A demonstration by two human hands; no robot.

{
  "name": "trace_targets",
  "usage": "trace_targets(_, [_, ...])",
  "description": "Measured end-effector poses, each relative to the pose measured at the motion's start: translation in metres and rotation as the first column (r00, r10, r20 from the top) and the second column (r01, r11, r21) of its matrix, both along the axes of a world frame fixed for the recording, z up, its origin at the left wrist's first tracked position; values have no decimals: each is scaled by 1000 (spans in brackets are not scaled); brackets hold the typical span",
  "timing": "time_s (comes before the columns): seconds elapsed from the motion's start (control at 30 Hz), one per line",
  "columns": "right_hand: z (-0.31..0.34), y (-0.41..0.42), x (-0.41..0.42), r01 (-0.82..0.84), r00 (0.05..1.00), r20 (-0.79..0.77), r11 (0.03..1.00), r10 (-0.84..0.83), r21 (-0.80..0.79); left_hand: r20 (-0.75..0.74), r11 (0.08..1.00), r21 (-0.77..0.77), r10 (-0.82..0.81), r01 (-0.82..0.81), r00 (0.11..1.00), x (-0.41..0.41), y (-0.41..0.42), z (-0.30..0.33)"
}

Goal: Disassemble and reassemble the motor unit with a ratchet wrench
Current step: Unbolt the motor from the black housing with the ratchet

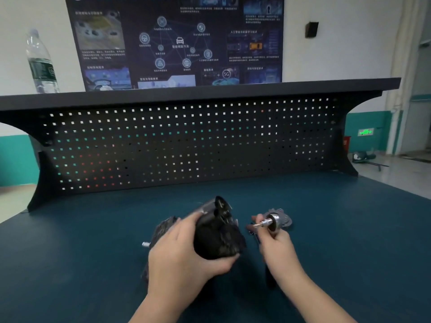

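The black motor unit [218,231] is held just above the blue bench top [338,229], near the front middle. My left hand [184,255] grips it from the left and below, fingers curled under it. My right hand [276,247] holds the ratchet wrench [271,223], whose chrome head and socket point left toward the motor. The wrench's dark handle runs down behind my wrist. A grey metal cover plate [283,216] lies on the bench just behind the wrench head. A second dark part [163,229] sits behind my left hand, with a small silver stud [145,244] at its left.
A black pegboard back panel [186,141] with a shelf on top closes off the rear of the bench. A water bottle [40,64] stands on the shelf at the left. A dark poster [177,40] hangs on the wall behind.
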State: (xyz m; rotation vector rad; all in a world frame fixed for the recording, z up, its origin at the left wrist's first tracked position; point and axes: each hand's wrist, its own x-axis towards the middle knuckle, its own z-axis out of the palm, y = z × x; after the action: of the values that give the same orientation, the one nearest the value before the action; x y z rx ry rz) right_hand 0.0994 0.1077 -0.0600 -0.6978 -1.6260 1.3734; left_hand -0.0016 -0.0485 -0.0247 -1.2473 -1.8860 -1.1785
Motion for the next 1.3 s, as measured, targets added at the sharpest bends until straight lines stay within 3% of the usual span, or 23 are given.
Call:
trace_targets(0.13, [19, -25, -22, -220, 976, -4, 975, 220, -40, 336, 957, 291, -78, -24, 938, 11, -7, 12])
trace_targets(0.33, [60, -63, -67, -403, 915, 1, 913, 404, 67, 504, 765, 617, -206, -182, 839, -17, -36, 20])
trace_targets(0.57, [91, -99, -113, -444, 895, 167, 865, 414, 234, 529, 778, 617, -298, -118, 795, -53, -79, 26])
trace_targets(0.87, [80, -121, -118, -526, 848, 90, 808, 522, 266, 479, 751, 660, -395, -24, 784, -60, -113, 7])
trace_targets(0.97, [73, -131, -122, -482, 872, 49, 838, 487, 255, 465, 740, 673, -417, -5, 781, -61, -119, 1])
trace_targets(1.1, [77, -132, -113, -501, 865, 1, 863, 502, 63, 464, 859, 510, -314, 40, 828, -60, -127, 5])
trace_targets(1.13, [77, -129, -111, -503, 864, -10, 864, 503, 14, 420, 898, 440, -222, 16, 880, -60, -131, 9])
trace_targets(1.2, [78, -126, -108, -513, 858, -25, 858, 512, -36, 155, 946, 318, 8, -57, 988, -63, -138, 22])
trace_targets(1.3, [81, -128, -104, -528, 849, -28, 847, 528, -59, -333, 987, 76, 162, -144, 929, -68, -142, 50])
